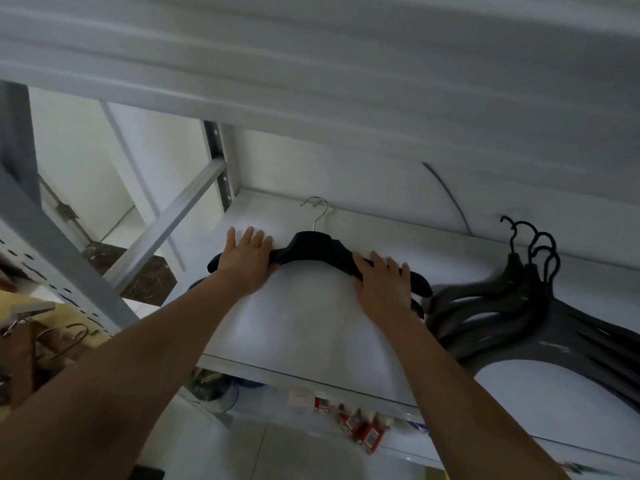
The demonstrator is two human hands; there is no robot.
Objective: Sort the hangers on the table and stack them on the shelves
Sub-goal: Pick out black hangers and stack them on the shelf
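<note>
Soft even daylight, blurred top edge, wide-angle warping

Black hangers point(318, 252) with silver hooks were laid flat on the white shelf point(311, 323), spanning between the left hand point(247, 259) and right hand point(384, 282). Dark grey hangers point(512, 306) were stacked just right of the right hand.

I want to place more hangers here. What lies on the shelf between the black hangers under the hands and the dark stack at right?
Bare white shelf, seen in the head view.
</note>
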